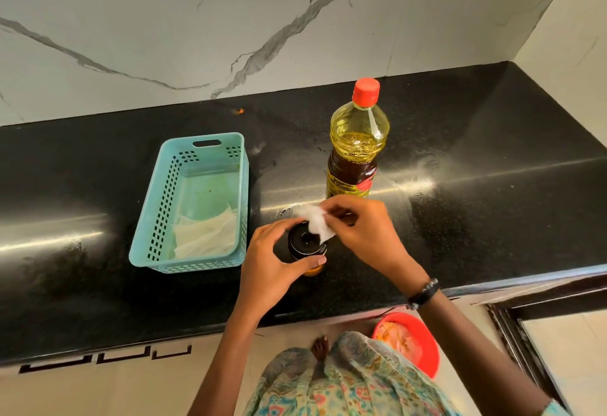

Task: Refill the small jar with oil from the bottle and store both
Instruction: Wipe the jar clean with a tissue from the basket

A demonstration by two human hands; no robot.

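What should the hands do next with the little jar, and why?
Probably finish wiping the small jar's black lid with the white tissue that the right hand pinches, while the left hand holds the jar. The oil bottle is already capped and the blue basket waits beside.

Can't see most of small jar (307,246): left hand (274,261) wraps it, tissue (317,223) covers lid edge. Bottle (356,146) label unreadable.
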